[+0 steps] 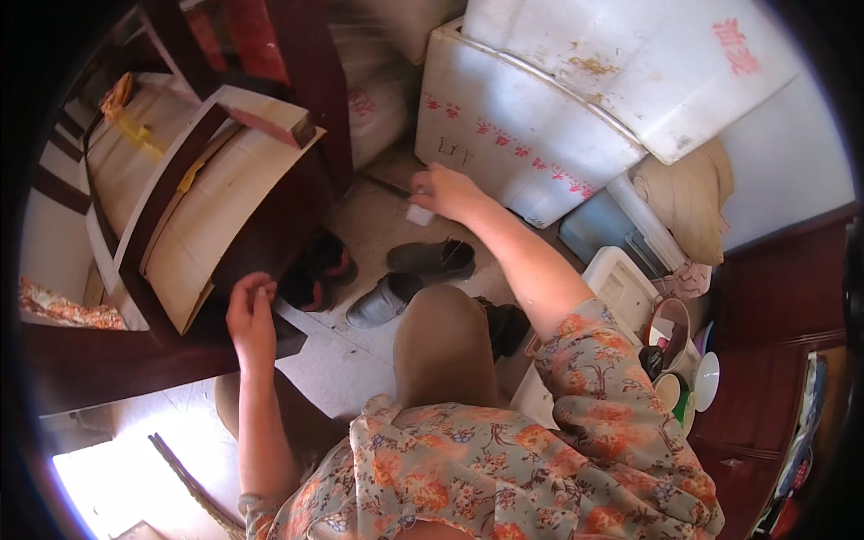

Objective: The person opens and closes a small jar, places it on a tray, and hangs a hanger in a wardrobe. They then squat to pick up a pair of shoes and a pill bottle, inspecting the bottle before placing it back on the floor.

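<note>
My right hand [444,191] reaches out over the floor, pinching a small white object [420,215] that is too small to name surely. Just beyond it stands a white foam box [520,128] with red printing. Beneath my right hand and nearer to me lie a dark shoe [432,258] and a grey shoe [385,300]. My left hand [253,314] is raised beside the dark wooden furniture frame [283,341], its fingers curled; the palm is hidden. A pair of black shoes with red trim [320,270] lies to its right, partly in shadow.
A second foam box [628,61] rests on the first. Cardboard panels [209,209] lean in the wooden frame on the left. On the right are a blue-grey plastic bin [601,226], a white foam lid [619,287], several cups and bowls [675,364], and a dark red cabinet [749,398].
</note>
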{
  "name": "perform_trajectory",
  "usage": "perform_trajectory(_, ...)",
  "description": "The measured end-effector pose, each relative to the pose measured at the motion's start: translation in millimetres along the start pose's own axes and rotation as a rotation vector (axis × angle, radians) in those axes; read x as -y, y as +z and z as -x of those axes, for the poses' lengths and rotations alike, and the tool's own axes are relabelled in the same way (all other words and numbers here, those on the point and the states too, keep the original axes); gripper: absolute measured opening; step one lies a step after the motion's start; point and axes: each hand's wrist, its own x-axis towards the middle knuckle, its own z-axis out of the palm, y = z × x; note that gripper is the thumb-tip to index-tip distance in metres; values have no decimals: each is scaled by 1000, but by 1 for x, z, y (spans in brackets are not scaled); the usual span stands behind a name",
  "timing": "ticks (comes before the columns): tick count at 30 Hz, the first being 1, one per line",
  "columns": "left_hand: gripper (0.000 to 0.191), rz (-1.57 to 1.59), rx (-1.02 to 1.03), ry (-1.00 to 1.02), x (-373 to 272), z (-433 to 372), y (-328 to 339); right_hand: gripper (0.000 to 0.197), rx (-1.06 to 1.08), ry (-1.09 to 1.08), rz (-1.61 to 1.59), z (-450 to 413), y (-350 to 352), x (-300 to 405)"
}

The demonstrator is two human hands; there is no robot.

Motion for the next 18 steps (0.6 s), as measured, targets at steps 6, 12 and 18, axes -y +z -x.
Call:
perform_trajectory(6,23,-871,-259,991,-97,-4,-59,22,-3,285,-66,54,4,-134)
perform_trajectory(12,36,-1282,-160,625,-81,-33,-49,20,-76,417,-118,70,57,-210)
perform_trajectory(18,37,-1300,-78,497,-51,-41,-38,19,-211,425,83,79,95,-251)
